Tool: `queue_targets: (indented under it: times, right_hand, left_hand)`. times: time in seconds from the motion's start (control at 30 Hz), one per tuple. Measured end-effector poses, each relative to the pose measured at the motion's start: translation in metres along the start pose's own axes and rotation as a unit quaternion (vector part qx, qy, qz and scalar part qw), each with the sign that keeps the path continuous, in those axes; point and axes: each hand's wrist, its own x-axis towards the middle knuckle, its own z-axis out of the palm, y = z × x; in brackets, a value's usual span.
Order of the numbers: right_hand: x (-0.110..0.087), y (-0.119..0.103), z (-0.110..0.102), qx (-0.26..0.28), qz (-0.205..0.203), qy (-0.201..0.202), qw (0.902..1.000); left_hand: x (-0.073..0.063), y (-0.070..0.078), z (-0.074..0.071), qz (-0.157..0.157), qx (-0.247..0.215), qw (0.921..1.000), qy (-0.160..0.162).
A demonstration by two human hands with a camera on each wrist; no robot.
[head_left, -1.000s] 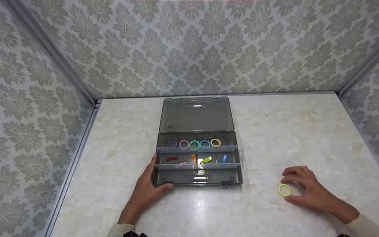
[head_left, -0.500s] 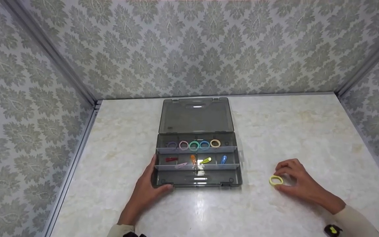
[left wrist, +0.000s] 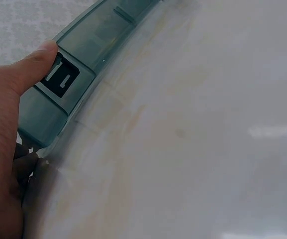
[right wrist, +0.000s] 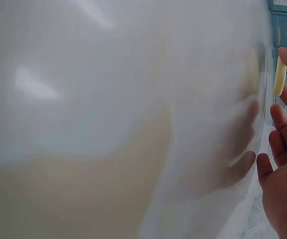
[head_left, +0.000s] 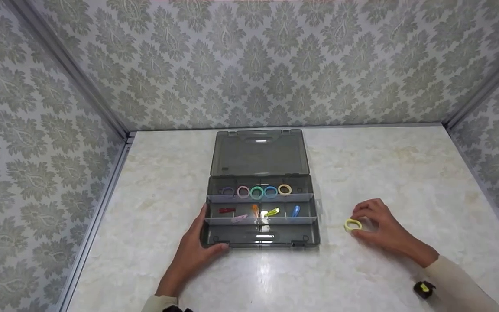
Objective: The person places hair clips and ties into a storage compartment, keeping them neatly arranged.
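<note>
In the head view my right hand (head_left: 381, 227) pinches a pale yellow hair tie (head_left: 353, 224) between thumb and fingertips, to the right of a grey see-through compartment box (head_left: 258, 236). The right wrist view shows the hair tie (right wrist: 280, 77) edge-on between thumb and finger, with the other fingers loosely bent. My left hand (head_left: 193, 245) grips the box's front left corner. In the left wrist view its thumb (left wrist: 36, 64) lies on the front wall by a dark latch (left wrist: 61, 74), and the other fingers are mostly hidden around the corner.
The box's lid (head_left: 259, 154) lies back, open. Several hair ties, including a green one (head_left: 257, 193), stand in the back row. Several hair clips, including a red one (head_left: 227, 210), lie in the middle row. A patterned wall (head_left: 254, 65) borders the white table (head_left: 383, 164).
My right hand has carried the yellow hair tie leftward and away from me, closer to the box. The hair tie has tilted flatter. My left hand keeps its place on the box.
</note>
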Motion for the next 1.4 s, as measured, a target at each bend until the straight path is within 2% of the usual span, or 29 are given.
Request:
queue_targets:
  times: [0.23,0.57,0.8,1.0,1.4]
  right_hand:
    - [0.013,-0.001,0.002,-0.004,0.059,0.000,0.9983]
    - [0.033,0.002,0.006,-0.024,0.083,0.015,0.9961]
    - [0.049,0.010,0.006,-0.035,0.075,0.021,0.9964]
    - [0.062,0.015,0.001,-0.025,0.059,0.037,0.9973]
    - [0.088,0.006,-0.009,-0.008,0.063,0.035,0.9974]
  left_hand:
    - [0.000,0.002,0.000,0.004,-0.003,1.0000,-0.001]
    - [0.002,0.003,-0.001,0.016,-0.004,0.9999,0.001]
    - [0.001,0.002,0.000,0.025,0.005,0.9996,0.009]
    - [0.000,0.002,0.000,0.017,0.007,0.9998,0.009]
    - [0.000,0.000,-0.001,0.012,0.004,0.9999,0.006]
